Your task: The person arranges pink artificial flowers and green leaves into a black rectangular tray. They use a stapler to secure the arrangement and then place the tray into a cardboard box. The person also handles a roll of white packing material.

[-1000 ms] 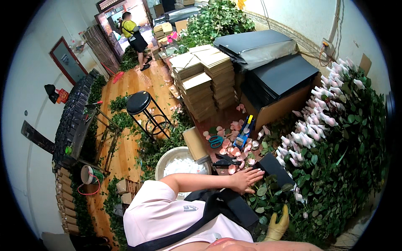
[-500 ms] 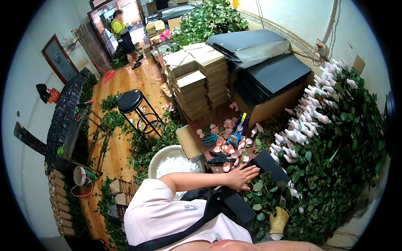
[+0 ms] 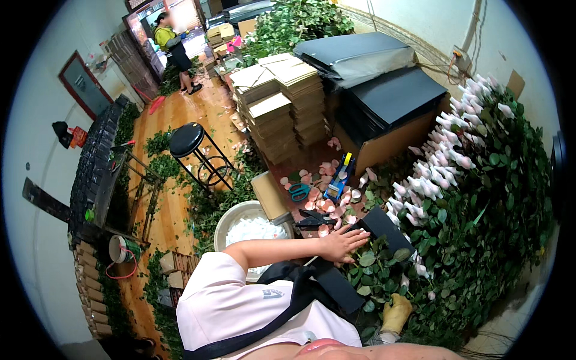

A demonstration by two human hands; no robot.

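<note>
My left hand (image 3: 343,244) is bare and lies with its fingers stretched out at the near edge of a black sheet (image 3: 387,229), against green rose leaves (image 3: 375,267). Another black piece (image 3: 339,288) shows on the near side of that hand, close to my body. A yellow glove covers my right hand (image 3: 396,313), which is low among the foliage with its fingers curled. Leaves hide whatever is inside them. To the right, a large pile of leafy roses (image 3: 492,198) has its blooms wrapped in white sleeves (image 3: 435,180).
Pink petals (image 3: 324,180), teal-handled scissors (image 3: 299,192), a blue tape dispenser (image 3: 340,180) and a black tool (image 3: 315,220) lie beyond my left hand. Cardboard stacks (image 3: 270,120) and black sheets (image 3: 390,108) stand farther back. A white bucket (image 3: 222,231), black stool (image 3: 187,139) and person (image 3: 174,51) are leftward.
The whole view has shifted slightly. My left hand stays spread by the black sheet and my gloved right hand stays low in the leaves. The far person has turned a little.
</note>
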